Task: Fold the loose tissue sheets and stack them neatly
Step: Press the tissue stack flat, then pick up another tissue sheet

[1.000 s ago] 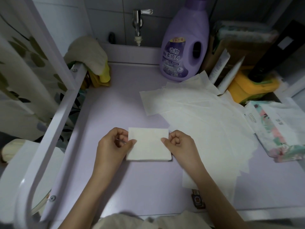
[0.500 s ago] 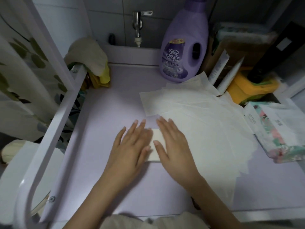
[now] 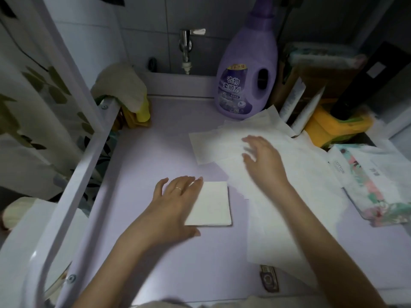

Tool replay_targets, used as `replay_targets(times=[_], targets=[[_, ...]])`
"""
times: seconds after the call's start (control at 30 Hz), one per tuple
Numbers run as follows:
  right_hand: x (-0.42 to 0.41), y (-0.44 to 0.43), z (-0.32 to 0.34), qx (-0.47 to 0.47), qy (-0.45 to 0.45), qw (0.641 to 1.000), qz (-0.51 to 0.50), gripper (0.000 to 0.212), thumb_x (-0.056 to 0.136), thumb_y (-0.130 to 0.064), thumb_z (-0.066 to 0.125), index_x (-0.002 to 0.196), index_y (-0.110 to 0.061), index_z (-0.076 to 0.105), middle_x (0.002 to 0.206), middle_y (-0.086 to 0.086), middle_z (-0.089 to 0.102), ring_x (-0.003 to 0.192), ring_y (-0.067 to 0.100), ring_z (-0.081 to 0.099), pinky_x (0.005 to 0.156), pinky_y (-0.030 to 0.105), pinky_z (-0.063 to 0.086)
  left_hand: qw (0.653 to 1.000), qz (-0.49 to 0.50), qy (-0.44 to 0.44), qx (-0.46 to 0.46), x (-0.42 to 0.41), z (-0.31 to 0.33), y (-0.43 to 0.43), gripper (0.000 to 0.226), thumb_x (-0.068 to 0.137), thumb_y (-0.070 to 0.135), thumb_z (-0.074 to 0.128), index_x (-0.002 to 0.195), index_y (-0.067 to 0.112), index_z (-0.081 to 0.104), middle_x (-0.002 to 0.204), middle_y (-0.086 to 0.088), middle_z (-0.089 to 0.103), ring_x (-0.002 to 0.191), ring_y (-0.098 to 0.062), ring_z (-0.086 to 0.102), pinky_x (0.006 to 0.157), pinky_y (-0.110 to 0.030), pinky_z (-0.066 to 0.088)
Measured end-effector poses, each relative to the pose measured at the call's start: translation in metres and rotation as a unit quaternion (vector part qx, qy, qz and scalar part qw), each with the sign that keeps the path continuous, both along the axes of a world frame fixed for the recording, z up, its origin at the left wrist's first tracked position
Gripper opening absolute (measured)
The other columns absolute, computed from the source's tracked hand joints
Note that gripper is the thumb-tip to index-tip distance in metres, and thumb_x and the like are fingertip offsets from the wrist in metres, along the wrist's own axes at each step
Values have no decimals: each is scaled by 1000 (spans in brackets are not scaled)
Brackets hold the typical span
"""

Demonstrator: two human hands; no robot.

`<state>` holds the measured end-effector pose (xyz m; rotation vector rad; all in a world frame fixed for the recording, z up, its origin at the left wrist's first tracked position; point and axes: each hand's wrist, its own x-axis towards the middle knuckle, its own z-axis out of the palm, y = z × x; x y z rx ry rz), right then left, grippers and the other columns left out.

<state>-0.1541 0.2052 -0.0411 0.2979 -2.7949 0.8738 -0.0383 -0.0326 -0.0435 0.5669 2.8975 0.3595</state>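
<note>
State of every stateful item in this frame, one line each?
folded tissue: folded, flat on the counter.
loose tissue sheets: unfolded, spread in an overlapping pile.
left hand: open, flat on the folded tissue's left edge.
right hand: open, fingers spread over the loose tissue sheets; contact unclear.
softener bottle: upright.
tissue pack: lying flat.

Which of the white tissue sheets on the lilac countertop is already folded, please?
The small, thick white tissue rectangle partly under the left hand; the loose white sheets by the right hand lie flat, unfolded and overlapping.
</note>
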Motion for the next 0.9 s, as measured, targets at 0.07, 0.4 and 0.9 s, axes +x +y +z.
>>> replay_targets(times=[0.07, 0.4, 0.9], targets=[[-35, 16, -3, 98, -16, 994, -35, 44, 90, -13, 62, 133, -16, 57, 146, 6, 48, 136, 26, 40, 108, 31, 30, 1000, 4, -7, 12, -4, 8, -2, 112, 71, 59, 73, 151, 31, 1, 156, 10, 11, 140, -4, -1, 115, -33, -7], [-75, 56, -14, 31, -131, 988, 79, 33, 96, -17, 59, 128, -22, 63, 147, 1, 47, 132, 17, 47, 110, 24, 31, 998, -5, -59, 13, -6, 13, -3, 125, 60, 65, 77, 150, 36, -6, 154, 8, 8, 140, -5, -4, 116, -34, -7], [-76, 48, -24, 60, 9, 998, -7, 26, 98, -23, 53, 118, -19, 69, 124, -2, 67, 116, 21, 59, 92, 28, 44, 996, -11, -83, 7, -18, 21, -12, 114, 67, 44, 79, 149, 39, -1, 141, 11, 19, 122, -8, 20, 93, -18, 20]])
